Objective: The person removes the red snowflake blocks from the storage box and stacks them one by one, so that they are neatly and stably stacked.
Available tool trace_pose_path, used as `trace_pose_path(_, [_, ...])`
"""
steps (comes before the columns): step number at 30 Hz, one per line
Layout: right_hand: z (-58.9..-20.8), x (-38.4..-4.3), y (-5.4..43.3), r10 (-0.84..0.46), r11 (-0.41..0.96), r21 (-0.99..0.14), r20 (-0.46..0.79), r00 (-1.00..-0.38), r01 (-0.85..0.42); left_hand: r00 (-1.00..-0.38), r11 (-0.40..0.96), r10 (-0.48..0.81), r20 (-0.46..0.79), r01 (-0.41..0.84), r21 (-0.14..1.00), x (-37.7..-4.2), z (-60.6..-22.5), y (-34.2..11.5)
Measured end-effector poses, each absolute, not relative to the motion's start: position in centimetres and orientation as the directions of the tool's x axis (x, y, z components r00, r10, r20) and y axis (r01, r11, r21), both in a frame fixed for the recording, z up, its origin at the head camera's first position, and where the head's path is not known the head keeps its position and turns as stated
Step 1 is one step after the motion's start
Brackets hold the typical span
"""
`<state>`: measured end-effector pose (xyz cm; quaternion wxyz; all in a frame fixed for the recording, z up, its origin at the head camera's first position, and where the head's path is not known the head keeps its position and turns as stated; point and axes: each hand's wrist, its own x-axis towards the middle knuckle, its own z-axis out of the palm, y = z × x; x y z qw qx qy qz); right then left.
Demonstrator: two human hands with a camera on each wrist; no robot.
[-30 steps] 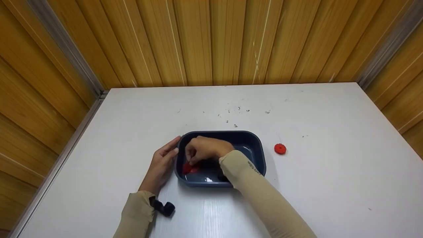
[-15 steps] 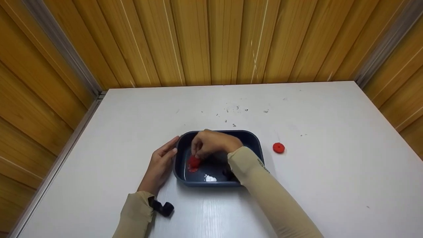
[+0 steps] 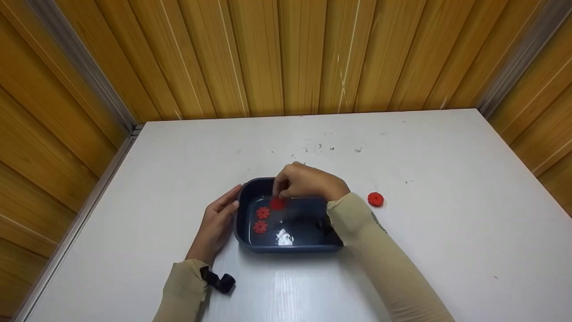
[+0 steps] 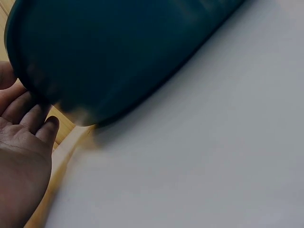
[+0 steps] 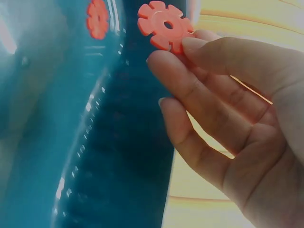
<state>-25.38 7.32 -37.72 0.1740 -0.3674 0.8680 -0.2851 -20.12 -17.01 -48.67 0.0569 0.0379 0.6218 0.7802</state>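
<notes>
My right hand is over the dark blue tray, pinching a red notched disc with a central hole between thumb and fingertips. Two similar red discs lie flat on the tray floor at its left, one nearer me than the other. Only one lying disc appears in the right wrist view. My left hand rests against the tray's left outer wall, fingers extended along it and thumb by the rim. The right forearm hides the tray's right end.
Another red disc lies on the white table, right of the tray. A black strap-like device sits at the left wrist. Wood-patterned panels rise behind the table and at both sides.
My right hand has moved up and right across the tray from its near-left corner, holding a disc. Two discs now show separately on the tray floor. The left hand has stayed in place.
</notes>
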Motion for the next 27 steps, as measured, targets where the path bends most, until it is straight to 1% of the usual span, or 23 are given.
trace_pose_path(7, [-37.0, -25.5, 9.4, -0.720, 0.573, -0.600, -0.043, -0.692, -0.559, -0.992, -0.229, 0.128, -0.013, -0.042, 0.973, -20.3, -48.7, -17.1])
trace_pose_path(12, [-36.4, -25.5, 11.0, -0.694, 0.585, -0.607, -0.029, -0.720, -0.539, -0.993, -0.223, 0.121, -0.013, -0.040, 0.974, -20.2, -48.9, -17.2])
trace_pose_path(23, [-35.8, -25.0, 14.9, -0.614, 0.622, -0.617, -0.001, -0.789, -0.483, -0.992, -0.262, 0.123, -0.005, -0.037, 0.964, -20.1, -48.8, -17.3])
trace_pose_path(27, [-36.0, -24.9, 16.4, -0.568, 0.638, -0.644, -0.023, -0.823, -0.422, -0.993, -0.246, 0.116, -0.009, -0.038, 0.969, -20.1, -48.7, -17.1])
